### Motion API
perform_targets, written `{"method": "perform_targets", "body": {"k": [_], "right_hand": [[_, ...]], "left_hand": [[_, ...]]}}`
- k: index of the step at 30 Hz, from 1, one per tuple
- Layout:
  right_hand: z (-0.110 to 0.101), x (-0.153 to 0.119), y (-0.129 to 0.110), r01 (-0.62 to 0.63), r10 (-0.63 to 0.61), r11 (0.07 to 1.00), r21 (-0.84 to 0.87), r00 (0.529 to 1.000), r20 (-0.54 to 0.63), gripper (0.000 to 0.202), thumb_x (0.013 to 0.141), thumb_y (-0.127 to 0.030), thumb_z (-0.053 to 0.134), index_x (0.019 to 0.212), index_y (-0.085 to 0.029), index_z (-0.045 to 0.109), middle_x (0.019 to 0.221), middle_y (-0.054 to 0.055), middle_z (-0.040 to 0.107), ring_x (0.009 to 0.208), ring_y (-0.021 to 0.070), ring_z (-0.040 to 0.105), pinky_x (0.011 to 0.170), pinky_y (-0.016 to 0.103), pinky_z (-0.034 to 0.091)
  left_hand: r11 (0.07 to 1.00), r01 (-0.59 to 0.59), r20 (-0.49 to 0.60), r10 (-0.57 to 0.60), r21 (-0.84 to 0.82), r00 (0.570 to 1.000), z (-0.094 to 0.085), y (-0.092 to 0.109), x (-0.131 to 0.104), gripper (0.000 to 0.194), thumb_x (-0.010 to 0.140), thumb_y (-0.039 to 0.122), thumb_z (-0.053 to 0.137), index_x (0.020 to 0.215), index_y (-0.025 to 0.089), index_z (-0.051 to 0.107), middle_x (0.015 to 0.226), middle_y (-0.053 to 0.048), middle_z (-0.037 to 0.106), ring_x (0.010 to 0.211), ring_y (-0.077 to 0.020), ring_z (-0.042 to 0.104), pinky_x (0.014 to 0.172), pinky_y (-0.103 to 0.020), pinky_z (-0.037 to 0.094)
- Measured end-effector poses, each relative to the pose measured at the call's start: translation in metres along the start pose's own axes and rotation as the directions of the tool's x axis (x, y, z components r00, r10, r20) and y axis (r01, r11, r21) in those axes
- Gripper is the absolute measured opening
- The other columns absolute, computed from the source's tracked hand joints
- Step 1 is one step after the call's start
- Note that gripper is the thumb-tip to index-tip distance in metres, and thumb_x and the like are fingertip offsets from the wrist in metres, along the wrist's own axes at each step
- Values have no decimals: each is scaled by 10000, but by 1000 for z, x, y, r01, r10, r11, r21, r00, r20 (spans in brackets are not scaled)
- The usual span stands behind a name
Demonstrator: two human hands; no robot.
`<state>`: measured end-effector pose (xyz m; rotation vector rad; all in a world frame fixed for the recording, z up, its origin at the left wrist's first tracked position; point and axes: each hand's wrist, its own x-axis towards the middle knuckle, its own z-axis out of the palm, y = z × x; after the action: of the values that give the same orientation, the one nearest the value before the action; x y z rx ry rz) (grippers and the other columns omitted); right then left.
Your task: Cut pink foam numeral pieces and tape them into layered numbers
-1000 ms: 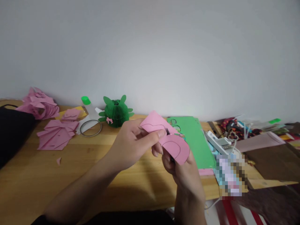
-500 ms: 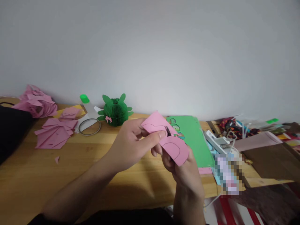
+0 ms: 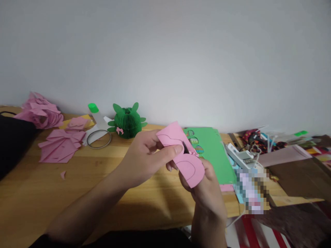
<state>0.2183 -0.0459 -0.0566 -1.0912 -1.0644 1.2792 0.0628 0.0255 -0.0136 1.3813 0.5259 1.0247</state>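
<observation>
My left hand (image 3: pixel 147 155) pinches a piece of pink paper (image 3: pixel 188 169) between thumb and fingers. Dark curved lines are drawn on the paper, and one of its edges is rounded. A dark scissor blade (image 3: pixel 185 148) shows against the paper, in a cut beside my left thumb. Behind the paper's lower part, my right hand (image 3: pixel 210 186) is closed round the scissors, whose handles are hidden. Both hands are raised over the wooden table (image 3: pixel 103 193).
Left: folded pink paper (image 3: pixel 60 146), a metal ring (image 3: pixel 99 139), a green-capped glue stick (image 3: pixel 93 108) and a green paper figure (image 3: pixel 128 123). Right: a green sheet (image 3: pixel 216 155), a white power strip (image 3: pixel 238 155) and brown cardboard (image 3: pixel 297 177). A small pink scrap (image 3: pixel 63 175) lies front left.
The pink paper has turned a little, its rounded lower part shifting left and down. The right hand has shifted slightly behind it; the left hand has hardly moved.
</observation>
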Motion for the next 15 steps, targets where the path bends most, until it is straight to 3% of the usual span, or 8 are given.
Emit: {"method": "perform_targets", "body": {"k": [4,8,11,15], "right_hand": [[-1,-2,1,6,-7,1000,-19,1000,-24,291,912,-358,632,674,-192,609,509,-47,496,396,64,297,353,194,211],[-2,-2,3,63,-66,996,-58,997,-47,204,906,-295,652,729,-197,678,558,-30,541,459,89,406,418,214,322],[-2,-1,2,44,-43,997,-56,999,20,266,949,-331,589,747,-199,700,517,-33,521,421,89,355,391,222,281],[-1,-1,0,24,-23,997,-68,1000,16,298,944,-390,594,751,-198,716,496,-30,516,406,91,340,367,223,246]], "left_hand": [[1000,-7,31,6,24,999,-2,2,0,203,801,67,590,655,177,679,585,56,636,520,-60,585,486,-129,481],[997,39,77,-44,64,996,-4,3,2,205,787,72,598,612,166,652,545,49,625,493,-64,575,476,-139,473],[996,52,75,-57,68,996,-5,2,2,204,798,88,599,621,169,659,549,47,630,497,-65,577,480,-143,473],[998,32,65,-36,56,997,-5,0,1,203,801,104,594,617,172,647,582,41,637,518,-70,581,496,-151,483]]}}
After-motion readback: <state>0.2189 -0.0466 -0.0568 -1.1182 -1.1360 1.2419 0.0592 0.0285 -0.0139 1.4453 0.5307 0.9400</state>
